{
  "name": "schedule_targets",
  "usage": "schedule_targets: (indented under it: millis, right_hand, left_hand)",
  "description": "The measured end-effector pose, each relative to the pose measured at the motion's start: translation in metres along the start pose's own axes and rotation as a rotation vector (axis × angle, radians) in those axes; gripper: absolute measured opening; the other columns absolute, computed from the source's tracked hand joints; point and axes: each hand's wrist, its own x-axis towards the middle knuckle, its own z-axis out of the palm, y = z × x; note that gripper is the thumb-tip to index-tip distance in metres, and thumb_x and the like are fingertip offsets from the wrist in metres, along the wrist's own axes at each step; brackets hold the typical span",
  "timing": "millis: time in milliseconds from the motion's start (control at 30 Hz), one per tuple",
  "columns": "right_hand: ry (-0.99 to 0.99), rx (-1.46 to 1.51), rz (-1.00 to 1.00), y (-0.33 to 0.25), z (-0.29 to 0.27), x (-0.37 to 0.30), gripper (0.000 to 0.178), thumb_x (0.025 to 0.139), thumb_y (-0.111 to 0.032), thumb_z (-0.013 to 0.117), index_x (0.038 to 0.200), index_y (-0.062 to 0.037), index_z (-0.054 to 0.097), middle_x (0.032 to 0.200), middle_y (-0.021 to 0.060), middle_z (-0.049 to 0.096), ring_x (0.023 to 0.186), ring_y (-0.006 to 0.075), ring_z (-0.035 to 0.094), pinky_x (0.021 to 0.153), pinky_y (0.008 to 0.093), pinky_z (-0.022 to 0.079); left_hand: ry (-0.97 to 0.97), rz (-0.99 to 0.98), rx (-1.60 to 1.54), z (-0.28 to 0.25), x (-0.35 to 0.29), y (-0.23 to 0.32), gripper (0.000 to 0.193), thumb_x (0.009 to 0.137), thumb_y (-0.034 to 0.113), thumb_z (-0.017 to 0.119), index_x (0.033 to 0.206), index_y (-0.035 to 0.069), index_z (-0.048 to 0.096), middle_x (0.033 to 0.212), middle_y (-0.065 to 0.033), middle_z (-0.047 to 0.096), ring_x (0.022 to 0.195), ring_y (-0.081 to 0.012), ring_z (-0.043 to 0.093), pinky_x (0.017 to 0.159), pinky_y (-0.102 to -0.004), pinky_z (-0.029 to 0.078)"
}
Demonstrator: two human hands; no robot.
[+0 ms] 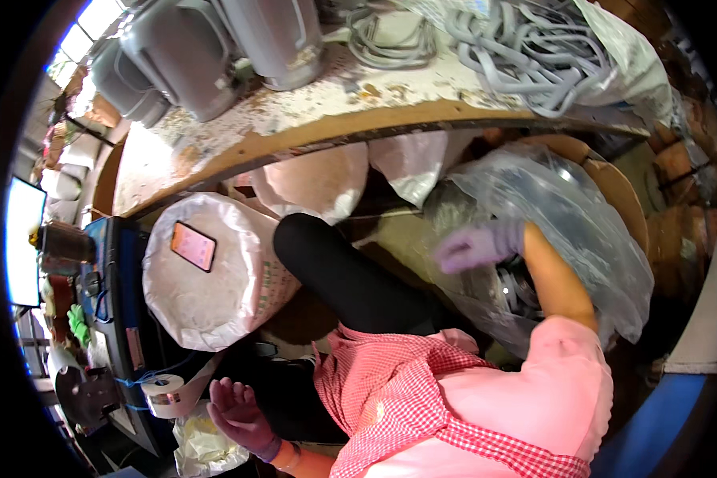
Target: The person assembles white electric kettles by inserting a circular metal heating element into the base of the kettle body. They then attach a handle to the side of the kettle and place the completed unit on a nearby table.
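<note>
My left hand [243, 416], in a purple glove, is raised at the lower left with its palm up and fingers stretched out, holding nothing. Nearest to it are a white roll of tape or labels [165, 396] and a crumpled pale plastic bag [207, 446]. My right hand [479, 245], also gloved, hangs over a large clear plastic bag [589, 239]. Motion smears its fingers, so their grip is unclear. Dark shiny parts [518, 287] show in the bag below that hand. A phone [193, 246] with a lit screen lies on a round white sack [161, 307].
Across the front runs a worn workbench [295, 119]. Grey jug-like housings [175, 60] stand at its left, and a coil of grey tubing [390, 40] and a pile of grey handle-shaped pieces [526, 52] lie farther right. White sacks [315, 179] sit beneath. A cardboard box edge [617, 187] rises behind the clear bag.
</note>
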Motion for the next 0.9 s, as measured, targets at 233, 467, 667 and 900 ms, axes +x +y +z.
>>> schedule_targets:
  millis: [233,467,667,900]
  right_hand:
    - [0.579,0.178,0.907,0.149,0.004,-0.233,0.072,0.076,-0.045,0.081,0.134,-0.0064,0.058,0.131,0.0158,0.058,0.116,0.0249,0.057,0.101,0.0368,0.046]
    - [0.882,-0.547,1.334,0.283,-0.117,-0.258,0.121,0.066,-0.071,0.076,0.161,-0.0257,0.017,0.165,0.0224,0.015,0.153,0.0389,0.012,0.122,0.0551,0.015]
    - [0.556,-0.386,1.132,0.359,-0.048,-0.168,0.104,0.074,-0.072,0.068,0.155,-0.0186,0.031,0.155,0.0231,0.034,0.145,0.0364,0.032,0.115,0.0524,0.027]
    - [0.375,-0.024,1.172,0.366,0.048,-0.111,0.082,0.079,-0.058,0.071,0.139,-0.0043,0.055,0.131,0.0236,0.062,0.124,0.0354,0.059,0.100,0.0450,0.049]
  left_hand:
    - [-0.231,-0.067,-0.032,0.039,0.036,-0.006,0.057,0.106,0.043,0.037,0.142,0.002,0.050,0.133,-0.0142,0.061,0.110,-0.0253,0.060,0.097,-0.0394,0.047]
    - [-0.410,-0.001,-0.029,0.080,0.037,-0.002,0.057,0.106,0.041,0.034,0.141,0.000,0.051,0.130,-0.0160,0.062,0.109,-0.0259,0.060,0.097,-0.0413,0.047]
    - [-0.134,-0.026,-0.015,0.029,-0.002,0.009,0.059,0.105,0.045,0.035,0.142,0.001,0.051,0.131,-0.0137,0.063,0.108,-0.0253,0.060,0.098,-0.0413,0.046]
    - [-0.209,-0.095,-0.134,-0.004,-0.015,0.032,0.055,0.106,0.040,0.039,0.144,0.002,0.049,0.138,-0.0147,0.060,0.118,-0.0269,0.060,0.106,-0.0428,0.043]
